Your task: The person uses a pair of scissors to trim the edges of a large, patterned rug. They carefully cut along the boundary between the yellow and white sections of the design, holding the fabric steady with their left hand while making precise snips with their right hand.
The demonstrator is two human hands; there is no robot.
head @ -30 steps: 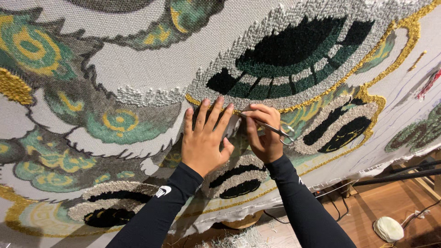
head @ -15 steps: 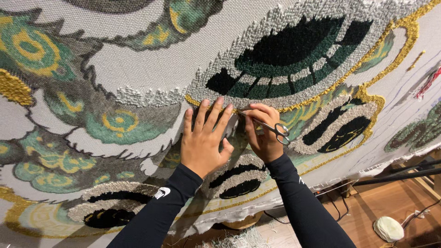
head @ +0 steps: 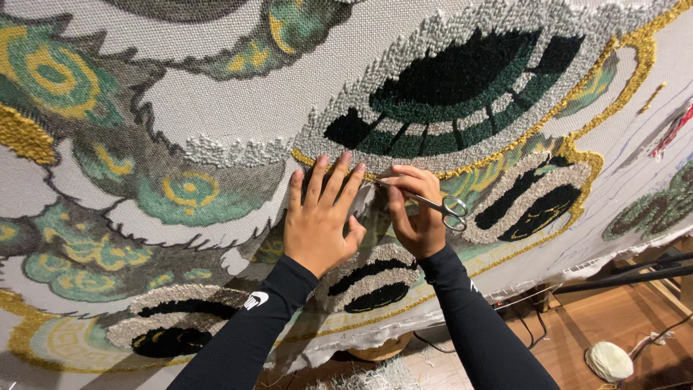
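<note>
A large tufted rug (head: pixel 216 123) hangs stretched in front of me, patterned in green, gold, grey, white and black. My left hand (head: pixel 320 217) lies flat against it with fingers spread, just below a gold outline. Beside it, my right hand (head: pixel 415 213) holds small metal scissors (head: pixel 433 204), blades pointing left toward the fingertips of the left hand, handles sticking out to the right. Both arms wear black sleeves.
Below the rug's lower edge shows a wooden floor (head: pixel 621 318) with a ball of pale yarn (head: pixel 608 360), dark cables and yarn scraps (head: pixel 375 377). A dark frame bar (head: pixel 635 278) runs at the right. A red thread (head: pixel 671 131) hangs at the far right.
The scissors have shifted a little between the frames while the right hand stays by the gold line. The left hand stays flat in the same place.
</note>
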